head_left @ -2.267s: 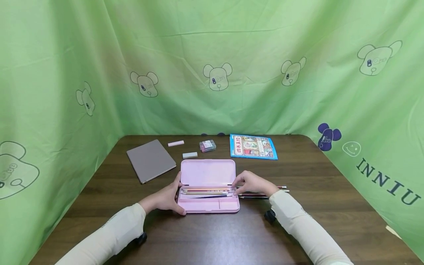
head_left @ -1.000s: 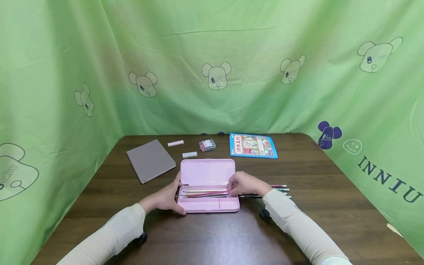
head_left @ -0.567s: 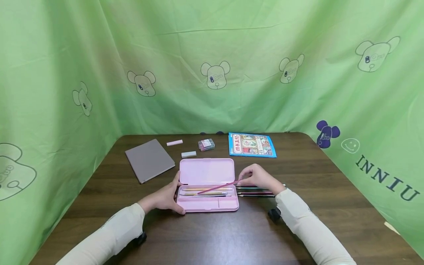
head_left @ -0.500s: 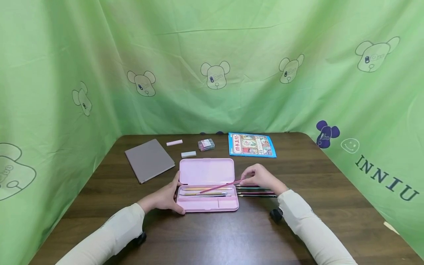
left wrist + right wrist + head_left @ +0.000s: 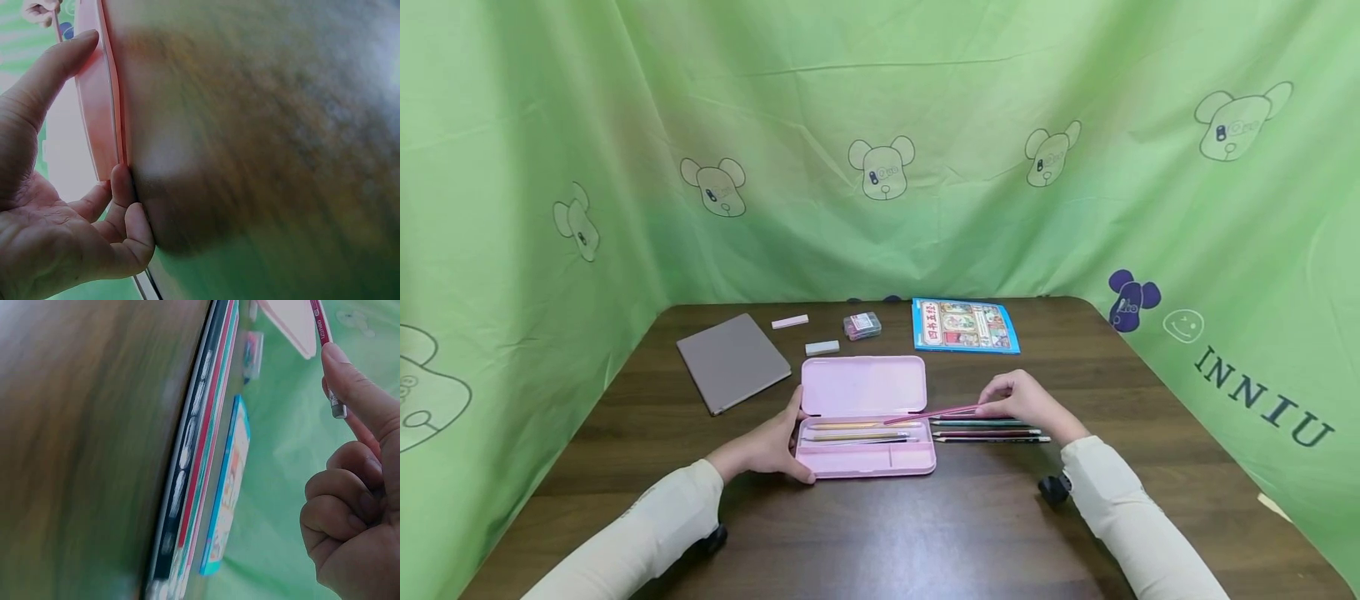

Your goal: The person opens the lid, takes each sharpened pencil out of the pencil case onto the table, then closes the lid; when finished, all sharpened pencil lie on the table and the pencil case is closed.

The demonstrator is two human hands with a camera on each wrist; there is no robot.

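An opened pink pencil case (image 5: pixel 863 386) lies mid-table with several pencils (image 5: pixel 857 437) in its long compartment. My left hand (image 5: pixel 767 443) holds the case's left end, thumb on the front corner and fingers behind. In the left wrist view that thumb and fingers touch the case's pink edge (image 5: pixel 100 119). My right hand (image 5: pixel 1026 404) pinches a red pencil (image 5: pixel 936 412) near its eraser end, between thumb and index finger. The pencil slants down leftward, its tip over the case. Below the right hand, several dark and green pencils (image 5: pixel 988 433) lie side by side on the table, right of the case.
A grey notebook (image 5: pixel 733 362) lies at the left. Behind the case are a pink-and-white strip (image 5: pixel 790 322), a white block (image 5: pixel 822 347) and a small clear box (image 5: pixel 862 325) with coloured contents. A blue-edged picture book (image 5: pixel 966 325) lies at the back right. Green curtains surround the table.
My right hand has come up out of the case with the red pencil and moved rightward, drawing it along. My left hand still holds the case's left end.
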